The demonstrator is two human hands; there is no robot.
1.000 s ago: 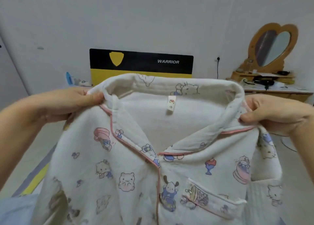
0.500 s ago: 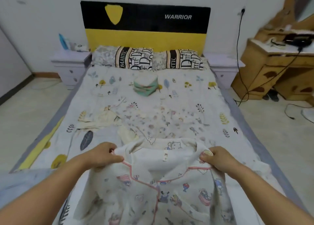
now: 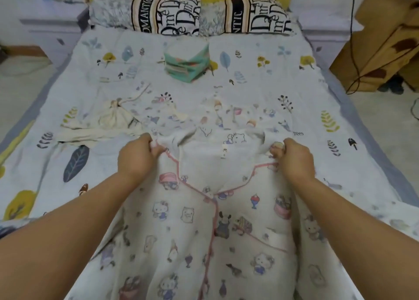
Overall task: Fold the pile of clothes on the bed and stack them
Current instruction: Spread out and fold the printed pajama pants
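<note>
Left grip: my left hand [image 3: 138,158] pinches the left side of the collar of the pyjama shirt [image 3: 204,227], fingers curled into the cloth.
Right grip: my right hand [image 3: 293,158] pinches the right side of the collar the same way, a bunch of fabric between thumb and fingers.
Shirt: front side up on the near part of the bed [image 3: 294,77], collar away from me, hem running out of view at the bottom; not yet folded.
Done: one folded green garment [image 3: 187,65] sits alone near the pillows [image 3: 190,12], which I judge to be the start of the stack.
Left: a cream garment [image 3: 108,123] lies rumpled beyond my left hand, and a pale printed piece [image 3: 222,116] lies spread just beyond the collar.
Progress: early, I judge; one piece folded, one in hand, at least two waiting.
</note>
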